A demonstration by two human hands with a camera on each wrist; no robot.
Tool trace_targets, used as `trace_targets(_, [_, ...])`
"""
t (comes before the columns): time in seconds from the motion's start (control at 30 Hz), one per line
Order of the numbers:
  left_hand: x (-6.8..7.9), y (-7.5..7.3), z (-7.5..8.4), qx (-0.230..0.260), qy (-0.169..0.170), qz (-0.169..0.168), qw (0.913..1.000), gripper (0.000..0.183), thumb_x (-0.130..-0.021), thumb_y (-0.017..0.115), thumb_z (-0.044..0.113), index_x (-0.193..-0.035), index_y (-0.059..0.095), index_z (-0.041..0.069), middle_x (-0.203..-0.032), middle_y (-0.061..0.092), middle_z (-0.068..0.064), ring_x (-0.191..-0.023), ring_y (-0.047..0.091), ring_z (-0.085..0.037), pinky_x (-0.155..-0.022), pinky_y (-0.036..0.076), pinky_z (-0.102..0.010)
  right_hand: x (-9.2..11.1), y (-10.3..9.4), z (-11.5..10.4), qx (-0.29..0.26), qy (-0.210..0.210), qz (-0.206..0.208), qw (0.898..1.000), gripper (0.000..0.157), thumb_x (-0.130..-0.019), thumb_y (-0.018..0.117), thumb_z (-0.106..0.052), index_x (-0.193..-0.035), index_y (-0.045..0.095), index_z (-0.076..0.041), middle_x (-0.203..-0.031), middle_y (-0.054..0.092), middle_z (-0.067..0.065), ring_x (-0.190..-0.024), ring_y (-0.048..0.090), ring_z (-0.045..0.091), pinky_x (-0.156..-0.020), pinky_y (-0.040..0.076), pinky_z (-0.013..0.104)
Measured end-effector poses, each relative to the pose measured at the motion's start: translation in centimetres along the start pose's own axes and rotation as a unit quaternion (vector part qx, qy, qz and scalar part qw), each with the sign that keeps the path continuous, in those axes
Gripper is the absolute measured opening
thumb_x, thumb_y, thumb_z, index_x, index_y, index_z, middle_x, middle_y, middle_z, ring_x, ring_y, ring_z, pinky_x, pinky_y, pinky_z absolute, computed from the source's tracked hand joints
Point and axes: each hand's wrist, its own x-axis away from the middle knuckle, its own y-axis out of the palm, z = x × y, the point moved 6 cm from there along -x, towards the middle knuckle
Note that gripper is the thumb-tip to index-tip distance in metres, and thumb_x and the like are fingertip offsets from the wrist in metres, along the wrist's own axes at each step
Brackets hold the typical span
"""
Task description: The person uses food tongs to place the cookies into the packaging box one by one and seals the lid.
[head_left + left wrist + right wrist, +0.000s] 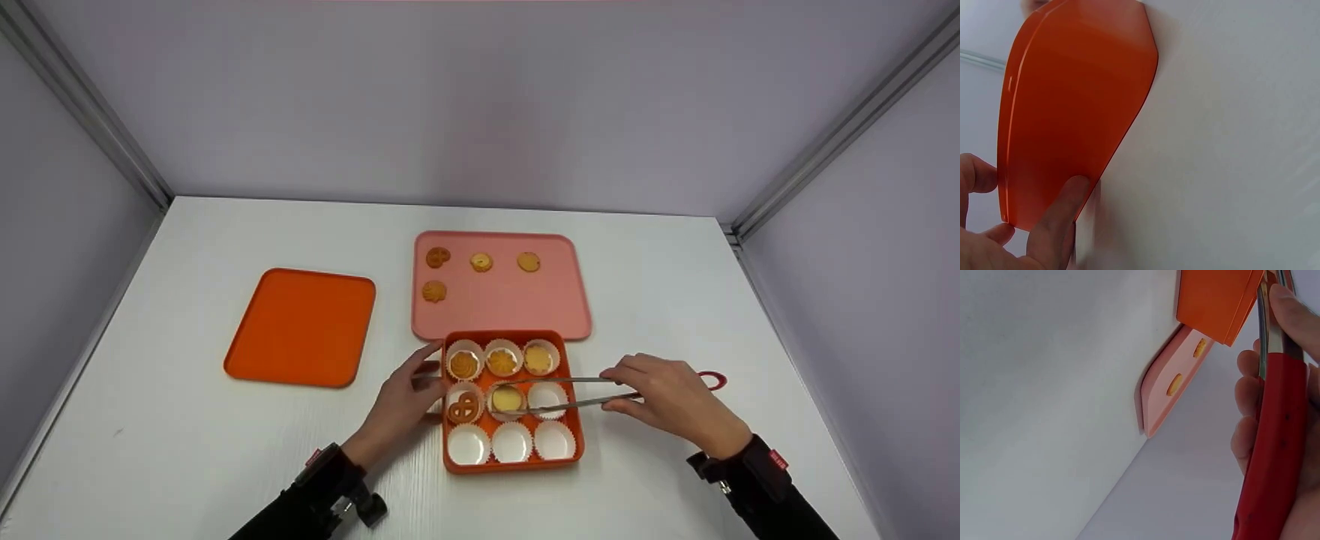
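An orange box [517, 469] holds white paper cups in three rows. Cookies lie in the back row's cups; in the middle row are a pretzel cookie [463, 407] and a round yellow cookie [508, 398]. My right hand [667, 397] grips metal tongs [592, 402] with a red handle [1275, 439]. The tongs reach over the box from the right, their arms apart and their tips around the yellow cookie. Against the box's left wall rests my left hand [405, 401], fingers spread; its thumb [1067, 202] lies on the outer wall.
Directly behind the box lies a pink tray [510, 315] carrying several cookies, among them a pretzel cookie [437, 257] and a ridged cookie [433, 291]. To the left is a flat orange tray [300, 330]. Walls enclose the white table [660, 300] behind and at both sides.
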Motion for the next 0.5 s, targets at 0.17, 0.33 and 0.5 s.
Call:
trace_targets(0.17, [-0.01,0.01,0.08,-0.004,-0.004,0.000,1.0000,0.064,-0.095,0.058,0.008,-0.153,0.030,0.012,-0.138,0.040,-0.028,-0.113,0.051,-0.035,-0.081,0.054,-0.056,-0.20,0.10,-0.15,0.005,-0.010,0.012,1.000,0.040,-0.071,0.085,-0.038,-0.103,0.073,-0.017,-0.086,0.059,-0.014,-0.069,0.050,0.001,-0.050,0.044,0.019])
trace_targets(0.33, [0.02,-0.03,0.17,-0.012,-0.002,0.001,0.9999,0.063,-0.096,0.058,0.008,-0.152,0.030,0.011,-0.138,0.040,-0.029,-0.113,0.051,-0.036,-0.081,0.053,-0.056,-0.39,0.10,-0.25,0.011,-0.008,0.002,1.000,0.041,-0.071,0.085,-0.039,-0.103,0.073,-0.016,-0.086,0.059,-0.013,-0.068,0.050,0.002,-0.050,0.044,0.019])
trace_targets(0.5, [0.14,-0.02,0.36,-0.019,0.000,0.004,0.9998,0.063,-0.096,0.059,0.010,-0.152,0.031,0.009,-0.138,0.040,-0.029,-0.113,0.051,-0.036,-0.082,0.053,-0.056,-0.57,0.01,-0.36,0.007,-0.004,-0.007,1.000,0.043,-0.067,0.088,-0.034,-0.104,0.073,-0.016,-0.086,0.059,-0.012,-0.067,0.048,0.002,-0.049,0.043,0.020])
